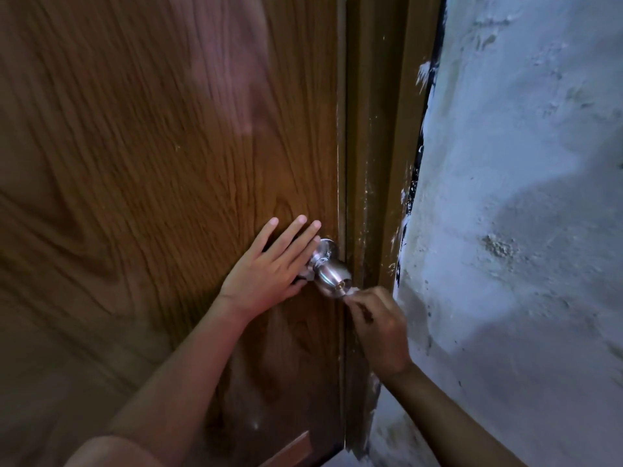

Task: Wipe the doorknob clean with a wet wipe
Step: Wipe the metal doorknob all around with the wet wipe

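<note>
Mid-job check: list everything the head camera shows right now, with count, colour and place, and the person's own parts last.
door: one, brown wood grain, fills the left and centre, looks shut against the frame.
doorknob: one, silver metal, round, at the door's right edge, keyhole in its face.
door frame: one, dark brown, flecked with white paint, right of the door.
wall: one, rough whitish plaster, far right.
wet wipe: one, white, only a small bit visible, between the right fingers and the knob's front.
left hand: one, fingers spread flat on the door, beside the knob's neck.
right hand: one, fingers pinched on the wipe, below and right of the knob.
</note>
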Demonstrator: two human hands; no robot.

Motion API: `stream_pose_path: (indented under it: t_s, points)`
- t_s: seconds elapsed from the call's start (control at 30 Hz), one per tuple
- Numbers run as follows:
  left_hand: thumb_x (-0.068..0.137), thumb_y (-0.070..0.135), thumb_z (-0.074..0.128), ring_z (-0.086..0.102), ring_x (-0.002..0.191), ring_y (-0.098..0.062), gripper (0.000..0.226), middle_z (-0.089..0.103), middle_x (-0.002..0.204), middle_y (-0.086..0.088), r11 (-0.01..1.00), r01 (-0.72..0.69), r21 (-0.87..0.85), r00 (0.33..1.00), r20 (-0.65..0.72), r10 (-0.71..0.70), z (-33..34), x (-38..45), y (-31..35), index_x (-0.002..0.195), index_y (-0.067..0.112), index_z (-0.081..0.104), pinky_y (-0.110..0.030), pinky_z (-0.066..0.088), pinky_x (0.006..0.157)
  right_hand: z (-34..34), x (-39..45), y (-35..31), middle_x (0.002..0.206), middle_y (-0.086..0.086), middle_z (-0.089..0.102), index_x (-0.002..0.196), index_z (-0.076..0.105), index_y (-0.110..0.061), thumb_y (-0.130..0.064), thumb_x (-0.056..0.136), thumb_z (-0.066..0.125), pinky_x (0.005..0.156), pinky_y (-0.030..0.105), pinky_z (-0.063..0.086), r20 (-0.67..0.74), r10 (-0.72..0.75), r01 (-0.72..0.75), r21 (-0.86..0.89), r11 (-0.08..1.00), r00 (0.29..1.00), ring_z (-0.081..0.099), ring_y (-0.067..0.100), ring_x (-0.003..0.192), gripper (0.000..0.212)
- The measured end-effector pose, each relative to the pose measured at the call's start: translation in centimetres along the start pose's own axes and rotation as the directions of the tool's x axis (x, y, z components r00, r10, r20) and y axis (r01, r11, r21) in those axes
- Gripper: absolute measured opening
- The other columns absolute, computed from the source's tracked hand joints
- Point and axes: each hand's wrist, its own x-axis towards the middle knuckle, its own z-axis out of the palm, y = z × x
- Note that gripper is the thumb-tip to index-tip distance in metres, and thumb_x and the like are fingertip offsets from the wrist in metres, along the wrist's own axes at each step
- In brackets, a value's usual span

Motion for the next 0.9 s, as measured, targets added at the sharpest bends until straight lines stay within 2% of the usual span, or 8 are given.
stream_pose_path:
  t_s: [0.2, 0.33, 0.47, 0.53, 0.6, 0.7, 0.8, 0.9]
  points:
    - [0.079, 0.057, 0.050, 0.040, 0.132, -0.020, 0.071, 0.042, 0.145, -0.002, 1.000, 0.006, 0.002, 1.000, -0.015, -0.006, 0.0, 0.1, 0.0, 0.136, 0.015, 0.043, -0.044, 0.022, 0.108, -0.7, 2.2, -0.5, 0.090, -0.001, 0.065, 0.096, 0.068, -0.007, -0.004, 0.081, 0.064, 0.072, 0.011, 0.046, -0.158, 0.313, -0.274, 0.227, 0.935, 0.937, 0.057, 0.000, 0.080, 0.016]
    - [0.081, 0.055, 0.048, 0.039, 0.133, -0.020, 0.069, 0.042, 0.145, -0.002, 1.000, 0.003, -0.005, 1.000, -0.007, -0.003, 0.0, 0.0, 0.0, 0.136, 0.015, 0.043, -0.044, 0.021, 0.109, -0.4, 4.1, -1.9, 0.092, 0.001, 0.064, 0.103, 0.067, -0.009, -0.009, 0.084, 0.061, 0.069, 0.002, 0.044, -0.055, 0.436, -0.389, 0.361, 0.848, 0.898, 0.057, -0.008, 0.080, 0.019]
    - [0.082, 0.054, 0.045, 0.038, 0.134, -0.020, 0.069, 0.041, 0.146, -0.003, 1.000, 0.004, -0.004, 1.000, 0.002, -0.004, 0.0, 0.1, 0.0, 0.137, 0.014, 0.040, -0.045, 0.020, 0.109, -0.7, 4.4, -3.0, 0.094, -0.001, 0.062, 0.100, 0.068, -0.010, -0.008, 0.086, 0.058, 0.078, 0.026, 0.050, 0.049, 0.263, -0.266, 0.276, 0.924, 0.964, 0.059, 0.010, 0.087, 0.017]
    - [0.082, 0.055, 0.046, 0.037, 0.134, -0.020, 0.069, 0.041, 0.146, -0.002, 1.000, 0.003, -0.002, 1.000, -0.006, -0.003, 0.1, 0.0, 0.0, 0.137, 0.014, 0.041, -0.044, 0.020, 0.109, -0.6, 4.2, -3.0, 0.094, 0.006, 0.063, 0.099, 0.068, -0.006, -0.004, 0.086, 0.057, 0.078, 0.030, 0.048, 0.049, 0.149, -0.156, 0.200, 0.967, 0.988, 0.059, 0.019, 0.089, 0.017]
    - [0.082, 0.056, 0.047, 0.037, 0.134, -0.020, 0.069, 0.041, 0.146, -0.002, 1.000, 0.005, -0.006, 1.000, -0.010, -0.005, 0.0, 0.0, 0.0, 0.137, 0.015, 0.042, -0.044, 0.020, 0.109, -0.4, 3.8, -2.5, 0.094, 0.010, 0.065, 0.099, 0.068, -0.005, -0.003, 0.086, 0.057, 0.077, 0.024, 0.047, -0.007, 0.184, -0.179, 0.190, 0.965, 0.983, 0.059, 0.018, 0.087, 0.017]
    - [0.082, 0.055, 0.046, 0.038, 0.133, -0.019, 0.067, 0.042, 0.145, -0.002, 1.000, 0.008, -0.011, 1.000, -0.014, -0.008, -0.1, 0.1, 0.0, 0.136, 0.015, 0.043, -0.044, 0.021, 0.109, -0.1, 3.2, -1.6, 0.094, 0.007, 0.066, 0.099, 0.067, -0.007, -0.007, 0.087, 0.056, 0.071, 0.003, 0.041, -0.006, 0.411, -0.393, 0.279, 0.876, 0.912, 0.060, 0.015, 0.088, 0.016]
    - [0.082, 0.053, 0.045, 0.039, 0.133, -0.019, 0.067, 0.042, 0.145, -0.002, 1.000, 0.013, -0.013, 1.000, -0.018, -0.013, -0.1, 0.1, 0.0, 0.136, 0.014, 0.042, -0.044, 0.022, 0.109, 0.2, 3.0, -1.1, 0.095, 0.005, 0.065, 0.101, 0.067, -0.007, -0.009, 0.089, 0.054, 0.071, 0.007, 0.040, 0.049, 0.481, -0.473, 0.297, 0.830, 0.875, 0.061, 0.017, 0.092, 0.018]
    - [0.082, 0.055, 0.046, 0.038, 0.134, -0.019, 0.068, 0.041, 0.145, -0.001, 1.000, 0.007, -0.013, 1.000, -0.010, -0.007, -0.1, 0.0, 0.0, 0.137, 0.014, 0.041, -0.044, 0.021, 0.109, 0.0, 4.3, -2.1, 0.099, 0.007, 0.066, 0.102, 0.067, -0.008, -0.008, 0.089, 0.052, 0.074, 0.016, 0.042, 0.014, 0.378, -0.369, 0.250, 0.895, 0.926, 0.058, 0.014, 0.089, 0.019]
